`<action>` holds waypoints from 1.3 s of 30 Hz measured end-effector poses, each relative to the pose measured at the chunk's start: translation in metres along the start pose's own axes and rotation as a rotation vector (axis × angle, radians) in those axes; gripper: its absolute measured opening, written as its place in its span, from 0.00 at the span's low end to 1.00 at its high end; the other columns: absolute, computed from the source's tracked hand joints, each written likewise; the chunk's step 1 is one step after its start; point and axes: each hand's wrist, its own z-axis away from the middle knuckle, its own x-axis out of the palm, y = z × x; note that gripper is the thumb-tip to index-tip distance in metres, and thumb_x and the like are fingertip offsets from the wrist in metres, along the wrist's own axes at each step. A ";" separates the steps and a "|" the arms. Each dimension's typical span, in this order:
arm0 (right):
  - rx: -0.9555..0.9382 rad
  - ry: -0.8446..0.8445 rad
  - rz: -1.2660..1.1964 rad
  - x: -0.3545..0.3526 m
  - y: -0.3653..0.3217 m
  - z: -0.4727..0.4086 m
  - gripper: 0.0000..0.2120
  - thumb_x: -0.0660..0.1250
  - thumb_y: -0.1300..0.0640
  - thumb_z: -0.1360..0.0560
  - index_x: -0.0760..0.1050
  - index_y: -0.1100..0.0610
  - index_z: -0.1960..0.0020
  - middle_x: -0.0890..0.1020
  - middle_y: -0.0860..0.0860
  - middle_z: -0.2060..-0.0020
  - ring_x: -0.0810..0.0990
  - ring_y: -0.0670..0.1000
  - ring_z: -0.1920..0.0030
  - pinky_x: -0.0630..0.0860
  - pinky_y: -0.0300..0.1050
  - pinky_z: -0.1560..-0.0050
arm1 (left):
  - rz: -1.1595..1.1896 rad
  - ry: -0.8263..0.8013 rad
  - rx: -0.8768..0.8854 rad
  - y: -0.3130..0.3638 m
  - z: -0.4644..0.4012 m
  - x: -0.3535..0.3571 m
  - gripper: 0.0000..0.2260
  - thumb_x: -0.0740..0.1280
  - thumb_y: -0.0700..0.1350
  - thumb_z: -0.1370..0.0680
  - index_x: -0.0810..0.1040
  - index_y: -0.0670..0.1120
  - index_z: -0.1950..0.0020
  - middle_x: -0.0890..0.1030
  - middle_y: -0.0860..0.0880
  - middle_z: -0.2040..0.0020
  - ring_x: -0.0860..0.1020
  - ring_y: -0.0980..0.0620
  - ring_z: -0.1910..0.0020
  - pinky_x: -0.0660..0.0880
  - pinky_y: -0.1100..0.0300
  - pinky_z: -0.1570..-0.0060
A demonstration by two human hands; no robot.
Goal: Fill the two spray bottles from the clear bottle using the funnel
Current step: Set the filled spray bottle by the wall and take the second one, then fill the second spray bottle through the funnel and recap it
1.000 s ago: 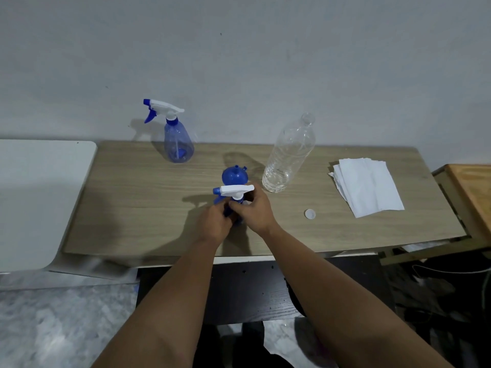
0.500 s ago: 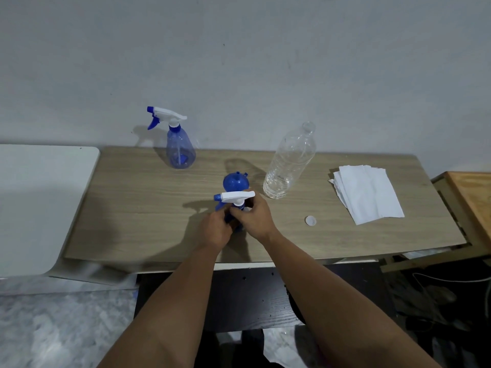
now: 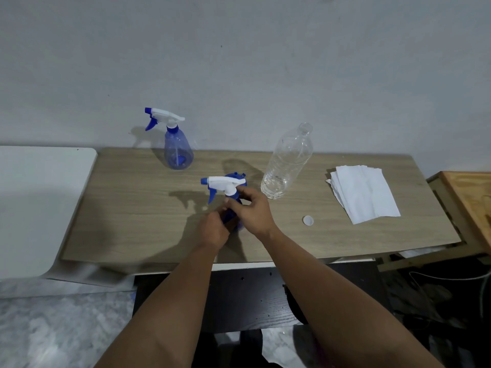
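A blue spray bottle (image 3: 230, 215) stands near the table's middle, and my left hand (image 3: 214, 229) grips its body. My right hand (image 3: 252, 211) closes on the neck under its white spray head (image 3: 221, 184). Behind it the blue funnel (image 3: 237, 176) is mostly hidden. A second blue spray bottle (image 3: 177, 150) with its white head on stands at the back left. The clear bottle (image 3: 288, 162), uncapped, stands right of my hands with a little water at its bottom.
A small white cap (image 3: 308, 220) lies on the wooden table (image 3: 138, 208) to the right of my hands. Folded white paper towels (image 3: 365, 195) lie further right. A white surface (image 3: 34, 203) adjoins on the left, a wooden stand (image 3: 470, 197) on the right.
The spray head has risen a little and my right hand has shifted at the neck. The view has tilted, so everything sits lower in the frame.
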 end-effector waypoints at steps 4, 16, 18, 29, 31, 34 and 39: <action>-0.044 0.099 -0.056 -0.006 -0.024 -0.007 0.07 0.75 0.62 0.25 0.85 0.55 0.47 0.87 0.49 0.56 0.84 0.44 0.55 0.81 0.42 0.49 | 0.047 -0.002 -0.015 0.003 0.000 0.001 0.09 0.71 0.53 0.24 0.81 0.54 0.45 0.84 0.51 0.57 0.82 0.48 0.56 0.77 0.53 0.55; -0.130 0.148 0.414 -0.061 -0.038 -0.001 0.08 0.71 0.48 0.24 0.81 0.52 0.55 0.82 0.47 0.65 0.81 0.48 0.63 0.78 0.46 0.59 | 0.021 0.029 0.048 -0.009 0.008 -0.006 0.09 0.73 0.49 0.25 0.81 0.44 0.51 0.83 0.46 0.59 0.80 0.45 0.57 0.74 0.52 0.56; 0.003 0.040 0.591 -0.067 -0.013 0.002 0.10 0.68 0.47 0.23 0.80 0.52 0.57 0.81 0.48 0.65 0.80 0.51 0.62 0.77 0.48 0.58 | 0.000 0.045 0.075 -0.011 0.009 -0.008 0.11 0.73 0.50 0.24 0.81 0.42 0.51 0.83 0.45 0.59 0.80 0.43 0.58 0.72 0.53 0.59; 0.438 -0.119 0.815 -0.065 0.059 -0.005 0.09 0.65 0.47 0.25 0.81 0.50 0.50 0.83 0.50 0.54 0.81 0.58 0.49 0.72 0.53 0.41 | -0.047 0.061 0.118 -0.012 0.016 -0.014 0.11 0.73 0.51 0.24 0.82 0.48 0.44 0.85 0.48 0.55 0.80 0.48 0.56 0.73 0.56 0.55; 0.429 -0.093 0.905 -0.063 0.060 -0.007 0.11 0.65 0.46 0.24 0.81 0.50 0.48 0.83 0.50 0.51 0.81 0.58 0.46 0.68 0.55 0.38 | -0.047 0.060 0.118 -0.011 0.016 -0.014 0.12 0.73 0.51 0.24 0.82 0.49 0.42 0.84 0.49 0.55 0.80 0.49 0.56 0.73 0.57 0.55; 0.345 -0.089 1.189 -0.062 0.060 0.000 0.18 0.63 0.39 0.22 0.79 0.49 0.39 0.79 0.52 0.42 0.75 0.58 0.38 0.66 0.60 0.37 | -0.039 0.044 0.103 -0.011 0.015 -0.016 0.13 0.73 0.51 0.24 0.82 0.49 0.42 0.84 0.50 0.55 0.80 0.50 0.56 0.71 0.59 0.56; 0.103 -0.102 1.293 -0.056 0.036 -0.001 0.18 0.64 0.53 0.21 0.74 0.53 0.32 0.75 0.54 0.38 0.73 0.59 0.38 0.72 0.56 0.41 | -0.054 0.007 0.099 -0.008 0.016 -0.022 0.14 0.73 0.53 0.25 0.81 0.51 0.41 0.84 0.51 0.55 0.81 0.50 0.55 0.69 0.60 0.57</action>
